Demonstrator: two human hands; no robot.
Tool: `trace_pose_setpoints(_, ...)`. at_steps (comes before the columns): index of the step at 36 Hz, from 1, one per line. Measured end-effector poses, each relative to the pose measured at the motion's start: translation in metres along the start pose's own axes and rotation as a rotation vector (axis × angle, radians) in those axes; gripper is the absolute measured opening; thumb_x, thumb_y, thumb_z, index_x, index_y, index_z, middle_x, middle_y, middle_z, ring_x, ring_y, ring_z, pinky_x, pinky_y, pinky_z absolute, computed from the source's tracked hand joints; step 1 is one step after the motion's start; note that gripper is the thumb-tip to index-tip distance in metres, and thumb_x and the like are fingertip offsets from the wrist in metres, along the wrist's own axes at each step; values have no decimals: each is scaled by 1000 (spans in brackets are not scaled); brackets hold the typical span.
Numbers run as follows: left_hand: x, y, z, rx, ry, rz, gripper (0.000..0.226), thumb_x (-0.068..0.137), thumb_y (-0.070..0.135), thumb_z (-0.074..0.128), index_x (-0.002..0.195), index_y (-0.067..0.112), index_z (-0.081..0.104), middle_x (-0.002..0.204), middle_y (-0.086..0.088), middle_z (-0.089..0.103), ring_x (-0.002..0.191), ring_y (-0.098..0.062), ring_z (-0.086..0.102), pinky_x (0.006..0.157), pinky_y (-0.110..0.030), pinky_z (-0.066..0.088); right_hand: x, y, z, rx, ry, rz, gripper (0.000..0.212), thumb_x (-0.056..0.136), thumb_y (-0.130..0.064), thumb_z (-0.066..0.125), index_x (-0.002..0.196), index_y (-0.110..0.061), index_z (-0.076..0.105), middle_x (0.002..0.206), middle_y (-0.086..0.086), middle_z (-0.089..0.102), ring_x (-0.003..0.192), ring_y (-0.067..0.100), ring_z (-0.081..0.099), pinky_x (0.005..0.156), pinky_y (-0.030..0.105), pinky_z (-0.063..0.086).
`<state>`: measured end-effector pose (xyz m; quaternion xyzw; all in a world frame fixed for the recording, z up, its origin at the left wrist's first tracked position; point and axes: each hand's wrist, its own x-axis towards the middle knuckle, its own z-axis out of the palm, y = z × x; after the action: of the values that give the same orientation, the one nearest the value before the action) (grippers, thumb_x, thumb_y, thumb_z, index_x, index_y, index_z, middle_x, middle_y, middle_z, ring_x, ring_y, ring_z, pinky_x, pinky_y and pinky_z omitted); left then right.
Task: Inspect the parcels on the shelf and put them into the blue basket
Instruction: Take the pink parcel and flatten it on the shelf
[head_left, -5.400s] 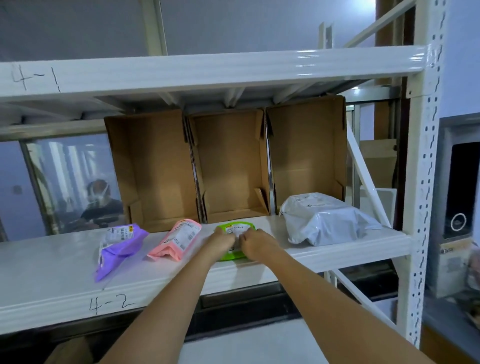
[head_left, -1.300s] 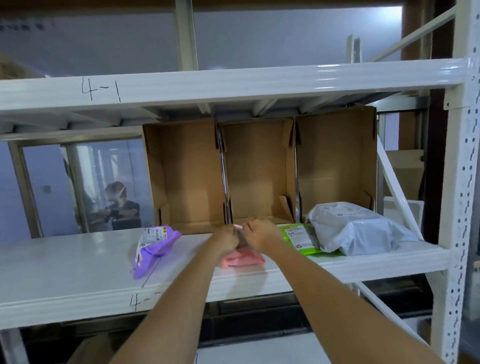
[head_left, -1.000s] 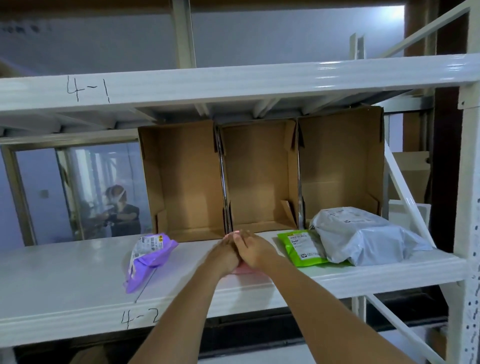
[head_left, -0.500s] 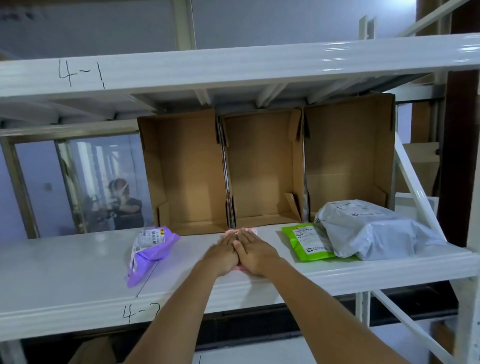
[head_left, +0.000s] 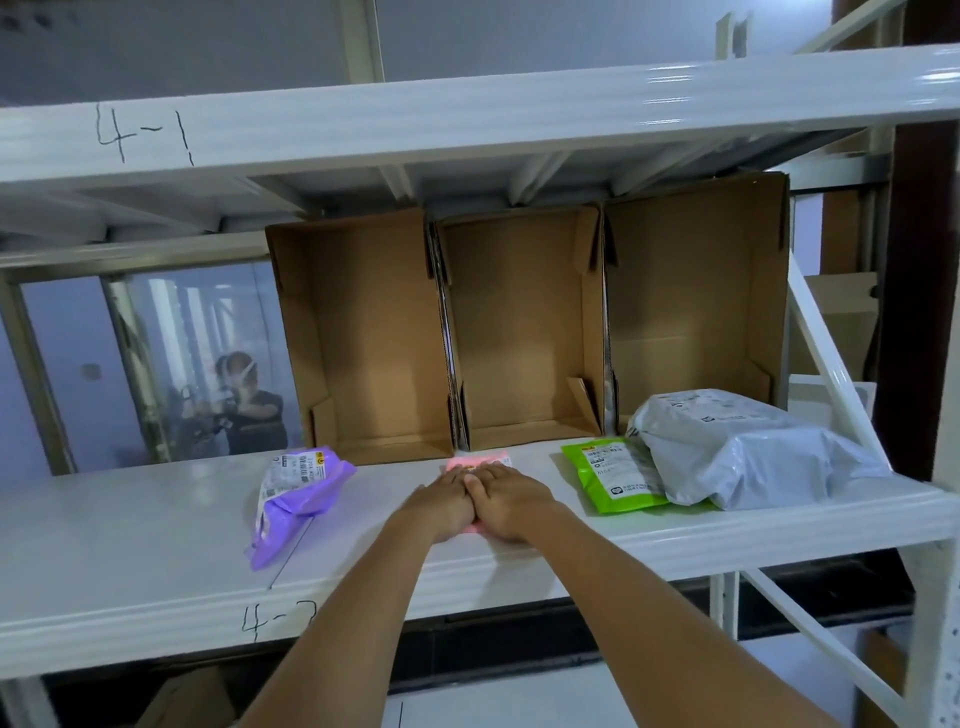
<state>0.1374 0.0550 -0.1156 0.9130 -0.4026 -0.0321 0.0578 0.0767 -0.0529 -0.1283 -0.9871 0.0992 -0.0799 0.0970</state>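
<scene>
— On the shelf (head_left: 130, 525) marked 4-2, where did the pink parcel (head_left: 480, 461) lie?

— Flat near the front edge, before the middle cardboard box (head_left: 519, 332). The left hand (head_left: 441, 501) and right hand (head_left: 511, 501) lay palm-down on it, side by side and touching, so only its far end with the label showed.

— And the fingers?

— Stretched out flat and held together, pressing on the parcel rather than gripping it. About a second earlier both hands had been curled around it with the parcel raised a little; they had since flattened and the parcel had gone down onto the shelf.

— What about the other parcels?

— The purple parcel (head_left: 298, 493) sat to the left, well apart from the hands, where it had been all along. The green parcel (head_left: 613, 475) lay to the right, its right edge tucked under the grey parcel (head_left: 748, 452). Some five seconds before, the green one had been under the hands in the middle and the pink one to their left.

— The blue basket?

— It did not show.
</scene>
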Motion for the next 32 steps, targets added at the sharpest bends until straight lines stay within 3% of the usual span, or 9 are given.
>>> trace_pose_setpoints(5, -6, 5, -3, -39, 4, -20, 73, 96, 35, 52, 153, 28, 8, 160, 3, 12, 143, -19, 24, 116, -41, 26, -2, -3, -4, -19, -15, 4, 54, 105, -38, 10, 153, -19, 27, 159, 4, 26, 147, 17, 18, 118, 34, 19)
trace_pose_setpoints(13, -14, 5, -2, 24, -5, -26, 60, 102, 37, 34, 154, 28, 7, 162, 0, 1, 149, -17, 4, 120, -47, 8, -4, -8, 2, -16, 60, 107, 66, 102, -48, 7, 151, -11, 32, 159, 6, 27, 146, 16, 22, 117, 36, 24)
trace_pose_setpoints(19, -21, 8, -2, 44, -26, -28, 61, 101, 36, 33, 154, 29, 4, 162, -1, 1, 149, -18, 1, 120, -48, 6, -5, -5, 4, -21, 36, 83, 64, 102, -46, 9, 149, -12, 35, 156, 8, 32, 144, 20, 27, 116, 36, 25)
trace_pose_setpoints(27, -39, 19, -7, 32, -13, -48, 55, 99, 37, 36, 151, 28, 21, 154, -4, 32, 138, -24, 33, 116, -45, 25, -17, -4, 1, -53, 27, 44, 58, 102, -42, 15, 136, -11, 50, 140, 14, 51, 128, 27, 45, 106, 40, 39)
trace_pose_setpoints(32, -46, 26, -16, 95, 52, -94, 49, 98, 38, 38, 140, 15, 40, 137, -9, 46, 120, -27, 47, 100, -39, 39, -25, 0, -13, 30, 62, 46, 63, 102, -47, 12, 123, -12, 60, 123, 13, 61, 116, 28, 54, 100, 40, 41)
